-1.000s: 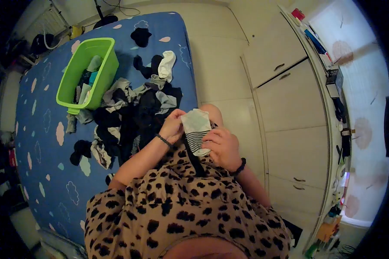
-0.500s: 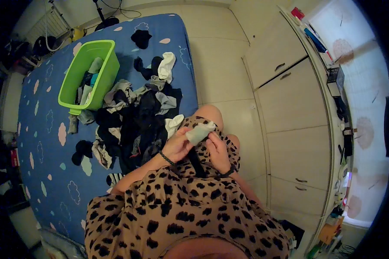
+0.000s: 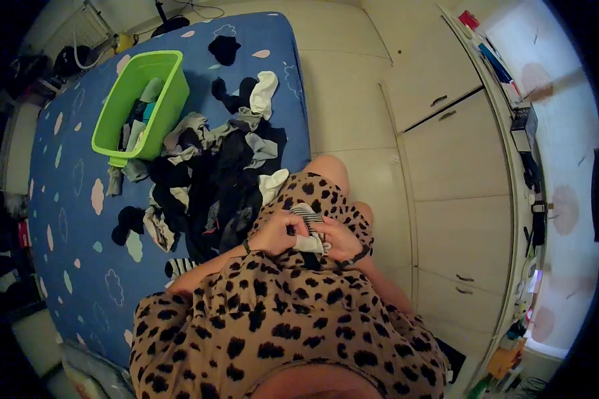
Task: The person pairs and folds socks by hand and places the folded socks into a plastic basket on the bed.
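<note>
Striped sock (image 3: 307,214), pale with dark bands, is held in front of the body, low over the lap, between both hands. Its banded part is turned to the far side and a plain white part to the near side. Its left edge is gripped by the left hand (image 3: 276,233), with thumb and fingers bent together on the cloth. Its right side is clasped by the right hand (image 3: 340,240), with the fingers laid over the fabric (the thumb's exact position cannot be told). A dark band is worn on each wrist. The lap is covered by a spotted garment (image 3: 279,312).

To the left, a bed (image 3: 73,266) is covered with a blue sheet printed with clouds and drops. On it, a heap of socks (image 3: 229,166), mostly black and grey, is spread next to the lap. A white sock (image 3: 273,185) is placed at the heap's right edge, against the spotted garment. Another white sock (image 3: 264,94) is laid farther off, beside dark ones, and a black bundle (image 3: 224,50) is set apart at the far end. A green tub (image 3: 174,100) is stood left of the heap, with grey, pale and teal pieces contained in it. Near the left forearm, a black-and-white striped piece (image 3: 179,267) is partly hidden. To the right, the tiled floor (image 3: 353,120) is bordered by pale cabinets (image 3: 459,163).
</note>
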Available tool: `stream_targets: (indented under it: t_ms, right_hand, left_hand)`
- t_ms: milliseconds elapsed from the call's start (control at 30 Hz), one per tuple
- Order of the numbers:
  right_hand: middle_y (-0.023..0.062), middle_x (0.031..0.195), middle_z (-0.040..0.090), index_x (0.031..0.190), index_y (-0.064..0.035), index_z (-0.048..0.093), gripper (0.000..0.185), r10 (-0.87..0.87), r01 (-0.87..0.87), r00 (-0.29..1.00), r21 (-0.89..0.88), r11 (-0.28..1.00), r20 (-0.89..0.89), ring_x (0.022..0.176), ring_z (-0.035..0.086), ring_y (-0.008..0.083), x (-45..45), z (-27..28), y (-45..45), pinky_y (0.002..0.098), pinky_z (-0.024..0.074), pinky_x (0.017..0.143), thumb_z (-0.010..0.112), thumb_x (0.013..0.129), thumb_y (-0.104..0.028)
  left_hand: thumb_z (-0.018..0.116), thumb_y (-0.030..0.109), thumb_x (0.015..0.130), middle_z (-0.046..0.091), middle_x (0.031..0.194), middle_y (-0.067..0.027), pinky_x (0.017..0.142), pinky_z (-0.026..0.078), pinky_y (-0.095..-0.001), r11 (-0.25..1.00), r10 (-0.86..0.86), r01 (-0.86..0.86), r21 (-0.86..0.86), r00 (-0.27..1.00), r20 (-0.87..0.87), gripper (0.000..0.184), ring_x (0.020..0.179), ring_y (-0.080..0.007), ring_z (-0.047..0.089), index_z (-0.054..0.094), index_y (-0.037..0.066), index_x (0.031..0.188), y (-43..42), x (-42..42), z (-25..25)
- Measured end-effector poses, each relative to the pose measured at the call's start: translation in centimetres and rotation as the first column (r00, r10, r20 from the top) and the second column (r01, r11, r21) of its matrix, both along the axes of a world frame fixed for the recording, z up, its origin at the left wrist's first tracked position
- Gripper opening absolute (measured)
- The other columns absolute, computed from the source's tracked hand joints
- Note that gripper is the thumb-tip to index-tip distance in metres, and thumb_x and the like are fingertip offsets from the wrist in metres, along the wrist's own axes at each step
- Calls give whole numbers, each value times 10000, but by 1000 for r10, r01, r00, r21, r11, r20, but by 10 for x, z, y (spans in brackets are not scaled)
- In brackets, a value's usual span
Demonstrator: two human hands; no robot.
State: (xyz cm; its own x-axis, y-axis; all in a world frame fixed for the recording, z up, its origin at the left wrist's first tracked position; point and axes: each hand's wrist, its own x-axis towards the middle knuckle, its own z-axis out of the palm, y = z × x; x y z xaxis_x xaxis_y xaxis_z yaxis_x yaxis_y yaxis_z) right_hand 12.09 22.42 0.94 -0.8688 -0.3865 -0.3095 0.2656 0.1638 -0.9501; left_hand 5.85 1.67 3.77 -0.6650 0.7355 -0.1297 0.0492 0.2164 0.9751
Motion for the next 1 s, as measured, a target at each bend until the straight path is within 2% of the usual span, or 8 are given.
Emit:
stream_targets:
  t_ms: [67, 200, 533, 600, 733, 800, 900, 1000]
  right_hand:
    - [179, 1050, 610, 1113, -45, 622, 373, -219, 506, 776, -375, 777, 592, 1013, 576, 344, -4, 13, -11, 383, 459, 895, 678, 755, -136]
    - [172, 1058, 612, 1069, -32, 638, 349, -169, 183, 964, 51, 982, -207, 1028, 575, 348, 10, -47, 1, 395, 456, 898, 681, 747, -160]
    - [121, 1029, 626, 1025, 7, 644, 262, -359, 460, 875, -328, 825, 325, 1025, 585, 288, -15, 25, -16, 341, 445, 909, 586, 770, 17]
    - [122, 1090, 586, 1105, 24, 583, 317, -15, 0, 975, -66, 998, -223, 1032, 573, 214, -25, 40, -12, 331, 443, 916, 522, 801, 88]
    - [124, 1034, 558, 1116, 12, 566, 365, 193, -161, 836, 107, 981, -514, 1045, 524, 242, -33, 60, -12, 350, 397, 939, 568, 754, 52]
    - [124, 1013, 535, 1104, 12, 558, 370, 211, -59, 822, 288, 956, -530, 1041, 502, 274, -27, 94, -26, 373, 386, 952, 618, 738, 11]
    - [130, 1041, 549, 1101, 5, 560, 363, 321, 49, 683, 480, 876, -656, 1003, 540, 297, -25, 90, -40, 367, 430, 898, 640, 747, -12]
    - [145, 1051, 567, 1111, 5, 562, 352, 350, 165, 645, 571, 804, -680, 961, 572, 315, -23, 72, -41, 373, 459, 851, 645, 771, -30]
  left_hand:
    - [778, 75, 699, 664, 791, 2, 825, 457, -322, 998, -24, 29, 47, 995, -101, 127, 848, -142, 593, 664, 66, 753, -3, -1, -11]
    - [782, 56, 699, 642, 813, -16, 756, 462, -285, 994, 95, -96, -53, 995, -19, 121, 803, -131, 587, 669, 62, 743, -9, -5, -11]
    - [675, -43, 715, 588, 760, 0, 608, 445, -228, 989, 149, -144, -39, 969, 196, 130, 671, -72, 530, 638, 14, 826, -12, -19, -32]
    - [637, -69, 714, 578, 720, -2, 578, 443, -240, 990, 143, -140, -27, 966, 214, 170, 637, -79, 519, 628, 6, 866, -12, -26, -29]
    - [616, 7, 784, 587, 778, 17, 602, 442, -208, 985, 39, -115, 127, 872, 488, 290, 624, -76, 525, 612, 49, 1071, -18, -37, -37]
    - [628, 121, 847, 567, 769, 12, 528, 419, -214, 983, -22, -138, 121, 567, 824, 226, 580, -89, 505, 611, 70, 1066, -19, -39, -30]
    - [565, 310, 937, 652, 893, -56, 509, 444, -211, 763, -598, -107, 638, 261, 758, 232, 624, -130, 569, 616, 88, 980, -23, -45, -92]
    - [535, 312, 957, 645, 1002, -49, 700, 513, -269, 886, -172, -409, 217, 144, 975, 280, 879, -152, 627, 592, 86, 1111, -16, -17, -56]
